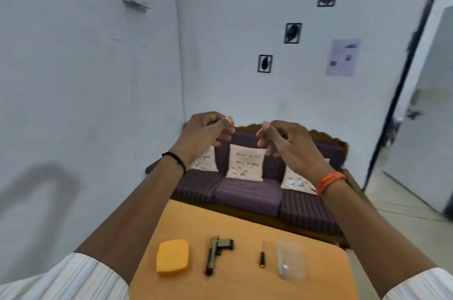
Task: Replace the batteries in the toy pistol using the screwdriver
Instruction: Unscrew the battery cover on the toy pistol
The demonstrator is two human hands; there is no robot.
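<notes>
The toy pistol [217, 252], dark olive, lies on the orange table [318, 275] with its barrel toward me. To its right lies a small black screwdriver [262, 257]. Further right sits a clear plastic bag [290, 261] with something small and pale inside. My left hand [206, 131] and my right hand [284, 140] are raised high above the table, facing each other a little apart. Their fingers are loosely curled and hold nothing.
A yellow sponge-like block [172, 256] lies left of the pistol. Beyond the table's far edge stands a purple sofa [247, 192] with pale cushions. An open doorway [421, 103] is at the right, white walls behind.
</notes>
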